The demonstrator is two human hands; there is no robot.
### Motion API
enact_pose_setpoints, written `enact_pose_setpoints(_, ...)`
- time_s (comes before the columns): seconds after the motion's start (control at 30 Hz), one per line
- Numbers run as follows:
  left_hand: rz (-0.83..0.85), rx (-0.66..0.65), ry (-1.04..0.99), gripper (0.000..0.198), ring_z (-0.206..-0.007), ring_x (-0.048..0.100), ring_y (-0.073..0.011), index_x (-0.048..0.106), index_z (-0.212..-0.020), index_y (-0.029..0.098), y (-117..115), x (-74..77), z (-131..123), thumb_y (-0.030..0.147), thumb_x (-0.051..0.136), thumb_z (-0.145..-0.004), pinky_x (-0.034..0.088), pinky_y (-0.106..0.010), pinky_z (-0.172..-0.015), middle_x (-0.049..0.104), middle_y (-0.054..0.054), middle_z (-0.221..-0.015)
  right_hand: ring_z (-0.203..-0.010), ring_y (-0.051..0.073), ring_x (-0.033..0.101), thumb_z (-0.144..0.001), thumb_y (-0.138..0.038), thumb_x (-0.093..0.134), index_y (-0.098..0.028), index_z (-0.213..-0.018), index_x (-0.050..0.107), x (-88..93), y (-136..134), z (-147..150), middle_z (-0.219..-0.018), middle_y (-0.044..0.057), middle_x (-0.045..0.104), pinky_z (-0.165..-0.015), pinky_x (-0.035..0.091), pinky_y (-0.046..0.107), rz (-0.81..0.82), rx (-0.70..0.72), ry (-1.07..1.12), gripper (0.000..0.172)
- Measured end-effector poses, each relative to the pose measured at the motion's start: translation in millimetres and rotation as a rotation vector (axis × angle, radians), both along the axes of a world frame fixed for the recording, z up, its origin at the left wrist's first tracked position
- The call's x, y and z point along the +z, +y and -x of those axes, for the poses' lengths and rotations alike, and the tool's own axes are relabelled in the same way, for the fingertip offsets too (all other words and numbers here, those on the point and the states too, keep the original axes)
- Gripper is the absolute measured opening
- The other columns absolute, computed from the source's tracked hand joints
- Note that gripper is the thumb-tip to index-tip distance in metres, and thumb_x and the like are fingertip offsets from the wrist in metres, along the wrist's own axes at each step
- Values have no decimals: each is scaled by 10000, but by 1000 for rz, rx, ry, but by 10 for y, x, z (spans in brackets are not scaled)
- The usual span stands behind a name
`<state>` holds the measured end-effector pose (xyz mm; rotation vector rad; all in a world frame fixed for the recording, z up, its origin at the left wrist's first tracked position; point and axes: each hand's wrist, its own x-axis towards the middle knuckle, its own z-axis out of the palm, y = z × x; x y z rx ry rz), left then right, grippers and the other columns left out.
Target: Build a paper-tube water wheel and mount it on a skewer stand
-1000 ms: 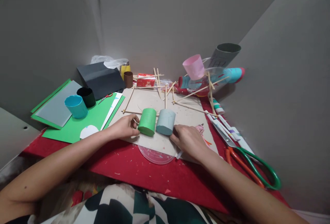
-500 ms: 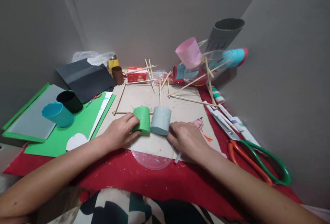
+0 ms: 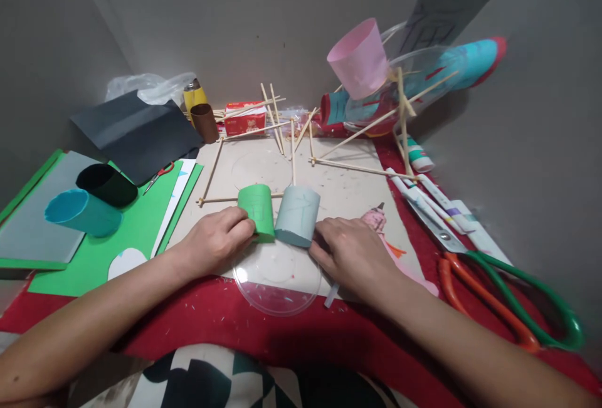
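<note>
My left hand (image 3: 224, 237) has its fingers closed on the left edge of a green paper tube (image 3: 256, 210). Beside that tube, a small gap away, stands a pale grey-blue paper tube (image 3: 298, 215), slightly tilted. My right hand (image 3: 350, 248) is curled against the lower right edge of the grey-blue tube; its fingertips are partly hidden. Just in front of both tubes lies a clear plastic disc (image 3: 277, 298). A pink figure (image 3: 375, 220) with orange bits rests beyond my right hand, and a thin stick runs behind the grey-blue tube.
Large scissors (image 3: 512, 295) lie at right near markers (image 3: 458, 220). A stick frame (image 3: 214, 173) spans the beige board (image 3: 348, 188). Behind at right, a stick structure carries a pink paper cup (image 3: 360, 60). Left are green sheets (image 3: 155, 220), a blue tube (image 3: 84, 212) and a black tube (image 3: 107, 184).
The whole view has shifted and moved closer to the table. The left hand's fingers are more folded at the green tube, and the grey-blue tube leans a little more.
</note>
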<state>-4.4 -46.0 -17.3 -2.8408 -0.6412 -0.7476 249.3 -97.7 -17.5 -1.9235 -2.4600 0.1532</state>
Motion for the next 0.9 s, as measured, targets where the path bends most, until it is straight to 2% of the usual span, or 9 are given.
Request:
enact_pose_setpoints(0.13, 24, 25, -73, 111, -767, 620, -187, 532, -982, 157, 4, -77, 1, 267, 522, -965, 589, -311, -632, 624, -90, -881, -762, 246, 633, -887, -206, 571, -164, -784, 636, -53, 2, -59, -754, 64, 675, -692, 333, 350, -15, 18, 64, 129)
enact_pose_setpoints(0.27, 97, 29, -129, 254, -855, 620, -212, 510, -1086, 146, 7, -137, 25, 302, 619, -917, 606, -344, -681, 606, -118, -964, -685, 217, 589, -872, -219, 568, -185, -724, 595, -85, -21, -149, -689, 31, 632, -655, 338, 330, -91, 70, 165, 154)
enact_pose_setpoints(0.6, 185, 5, -255, 429, -1054, 578, -250, 466, -1226, 117, -8, -100, 69, 278, 669, -885, 588, -386, -805, 552, -176, -1127, -627, 196, 561, -892, -204, 524, -210, -690, 550, -126, -59, -229, -646, 7, 606, -629, 337, 313, -248, 184, 224, 203)
enact_pose_setpoints(0.7, 291, 63, -270, 337, -896, 578, -214, 487, -1071, 156, -17, -71, 96, 340, 680, -866, 557, -361, -721, 572, -103, -972, -598, 191, 543, -882, -196, 526, -213, -687, 531, -161, -44, -223, -639, 6, 592, -616, 326, 311, -280, 210, 206, 196)
enact_pose_setpoints(0.8, 482, 248, -209, 313, -615, 482, -130, 446, -852, 205, -50, -47, 106, 387, 699, -829, 440, -266, -535, 512, 19, -727, -575, 188, 533, -878, -197, 520, -217, -675, 513, -180, -21, -217, -626, 7, 583, -608, 315, 313, -275, 217, 181, 204)
enact_pose_setpoints(0.9, 650, 368, -148, 332, -526, 438, -100, 426, -798, 212, -87, -32, 96, 362, 723, -795, 355, -226, -477, 480, 63, -640, -565, 188, 527, -884, -203, 505, -219, -671, 507, -185, -12, -212, -612, 7, 580, -611, 314, 317, -273, 218, 166, 214)
